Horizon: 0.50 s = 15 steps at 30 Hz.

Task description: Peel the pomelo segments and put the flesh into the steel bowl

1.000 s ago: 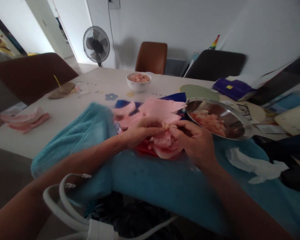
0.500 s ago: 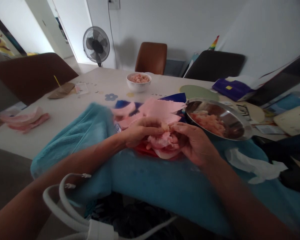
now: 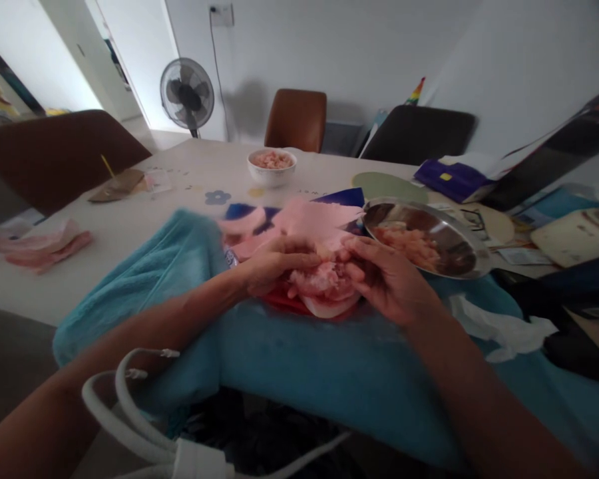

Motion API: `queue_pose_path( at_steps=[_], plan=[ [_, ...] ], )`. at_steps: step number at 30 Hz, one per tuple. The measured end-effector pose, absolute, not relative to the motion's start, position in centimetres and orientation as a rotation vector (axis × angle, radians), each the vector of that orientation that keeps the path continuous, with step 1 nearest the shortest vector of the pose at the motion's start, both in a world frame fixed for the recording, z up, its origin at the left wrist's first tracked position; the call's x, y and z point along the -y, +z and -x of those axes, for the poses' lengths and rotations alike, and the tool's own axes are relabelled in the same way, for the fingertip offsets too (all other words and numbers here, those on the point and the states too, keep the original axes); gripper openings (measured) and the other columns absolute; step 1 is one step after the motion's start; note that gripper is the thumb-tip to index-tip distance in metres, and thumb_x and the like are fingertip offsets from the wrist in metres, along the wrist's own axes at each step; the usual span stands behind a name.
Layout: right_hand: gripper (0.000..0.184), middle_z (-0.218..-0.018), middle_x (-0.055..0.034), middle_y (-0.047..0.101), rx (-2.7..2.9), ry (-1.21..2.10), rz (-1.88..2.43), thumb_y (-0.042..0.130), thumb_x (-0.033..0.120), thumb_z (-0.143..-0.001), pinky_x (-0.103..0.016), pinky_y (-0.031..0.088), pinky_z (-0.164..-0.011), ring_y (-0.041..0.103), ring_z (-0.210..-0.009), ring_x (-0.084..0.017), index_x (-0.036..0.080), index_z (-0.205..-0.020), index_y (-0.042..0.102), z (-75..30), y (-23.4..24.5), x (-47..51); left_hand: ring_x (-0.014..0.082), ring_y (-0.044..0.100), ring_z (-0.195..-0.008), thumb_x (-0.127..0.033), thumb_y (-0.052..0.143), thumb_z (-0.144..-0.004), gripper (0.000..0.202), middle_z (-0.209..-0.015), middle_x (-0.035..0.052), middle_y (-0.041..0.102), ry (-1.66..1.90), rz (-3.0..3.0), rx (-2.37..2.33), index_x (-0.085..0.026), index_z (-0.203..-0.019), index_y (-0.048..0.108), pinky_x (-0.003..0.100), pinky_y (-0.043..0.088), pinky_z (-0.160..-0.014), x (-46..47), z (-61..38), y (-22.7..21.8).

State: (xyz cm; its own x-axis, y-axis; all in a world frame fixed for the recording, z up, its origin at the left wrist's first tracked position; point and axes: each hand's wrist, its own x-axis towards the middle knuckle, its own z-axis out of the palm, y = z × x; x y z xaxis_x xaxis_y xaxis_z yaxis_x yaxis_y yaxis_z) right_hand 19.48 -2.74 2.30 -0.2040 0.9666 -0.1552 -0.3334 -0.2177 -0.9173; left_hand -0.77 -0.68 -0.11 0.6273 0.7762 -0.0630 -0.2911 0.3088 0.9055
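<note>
Both of my hands are at a pile of pink pomelo peel and pulp on a blue towel (image 3: 289, 372). My left hand (image 3: 282, 263) has its thumb and fingers closed on a pale pink piece of pomelo (image 3: 325, 251). On the other side of that piece, the fingers of my right hand (image 3: 387, 273) are bent and pinched at its edge. Shredded pink pomelo membrane (image 3: 322, 279) lies just below the fingertips. Behind the hands, thick pink pomelo peel (image 3: 312, 216) is spread out. A steel bowl (image 3: 466, 256) holding pomelo flesh (image 3: 409, 245) sits beyond my right hand.
A white bowl (image 3: 272, 176) of pink pulp stands farther back. Pink peel (image 3: 42, 249) lies at the table's left. A crumpled tissue (image 3: 504, 329) is on the towel at right. White cables (image 3: 130, 422) hang in front. A purple pack (image 3: 452, 178) and chairs are behind.
The view has shifted slightly, moving the scene a little left. My right fingers have loosened and spread slightly around the pomelo piece; the left hand keeps its hold.
</note>
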Motion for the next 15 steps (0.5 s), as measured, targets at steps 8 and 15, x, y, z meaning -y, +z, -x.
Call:
queue_pose_path(
  at_steps=[8, 15],
  plan=[
    [0.018, -0.056, 0.0022, 0.06, 0.836, 0.501, 1.212, 0.068, 0.001, -0.076, -0.024, 0.044, -0.043, 0.055, -0.045, -0.01, 0.018, -0.071, 0.069, -25.1, 4.3, -0.6, 0.0068, 0.054, -0.043, -0.026, 0.081, -0.077, 0.025, -0.066, -0.0034, 0.061, 0.758, -1.046, -0.56, -0.013, -0.088, 0.063, 0.018, 0.046, -0.035, 0.7, 0.7, -0.2],
    [0.019, -0.063, -0.0015, 0.068, 0.914, 0.059, 1.58, 0.073, -0.002, -0.069, -0.039, 0.054, -0.067, 0.062, -0.059, -0.017, 0.016, -0.071, 0.078, -31.2, 2.5, -3.5, 0.0066, 0.054, -0.043, -0.024, 0.081, -0.077, 0.024, -0.065, -0.0037, 0.06, 0.755, -1.086, -0.561, -0.013, -0.085, 0.062, 0.018, 0.048, -0.035, 0.9, 0.6, -0.1]
  ],
)
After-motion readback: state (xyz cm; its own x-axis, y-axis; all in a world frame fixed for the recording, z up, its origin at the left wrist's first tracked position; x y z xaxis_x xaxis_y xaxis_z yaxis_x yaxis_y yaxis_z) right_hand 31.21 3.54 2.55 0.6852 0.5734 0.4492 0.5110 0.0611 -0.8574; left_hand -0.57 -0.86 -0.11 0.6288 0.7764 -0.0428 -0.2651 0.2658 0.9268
